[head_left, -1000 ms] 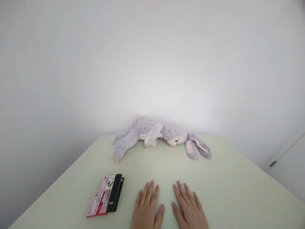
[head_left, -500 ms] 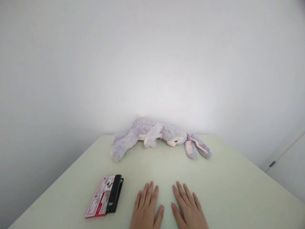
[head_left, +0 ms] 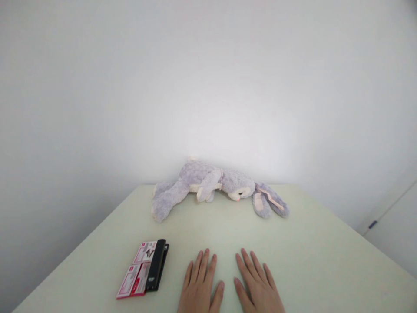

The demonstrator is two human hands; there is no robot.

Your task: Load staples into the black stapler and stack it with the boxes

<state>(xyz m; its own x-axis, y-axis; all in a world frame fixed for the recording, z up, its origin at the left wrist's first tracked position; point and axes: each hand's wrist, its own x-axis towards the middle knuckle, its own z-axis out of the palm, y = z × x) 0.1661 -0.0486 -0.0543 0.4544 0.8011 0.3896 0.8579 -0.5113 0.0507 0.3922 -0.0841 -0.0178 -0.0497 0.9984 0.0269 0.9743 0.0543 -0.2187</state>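
Flat on the pale green table [head_left: 312,248], my left hand [head_left: 200,287] lies with its fingers apart and holds nothing. My right hand [head_left: 260,287] rests palm down beside it, fingers spread, with bare tabletop between the two. To the left of my left hand, and not touched by it, is a black stapler [head_left: 155,267]. Against the stapler's left side lie small red and white boxes [head_left: 137,271], one with a picture of a stapler printed on it.
A grey-lilac plush rabbit [head_left: 198,174] lies on its side along the table's back edge, its long ears [head_left: 270,200] to the right. Behind it rises a white wall [head_left: 208,87]. A white panel with a dark handle [head_left: 372,224] is at the far right.
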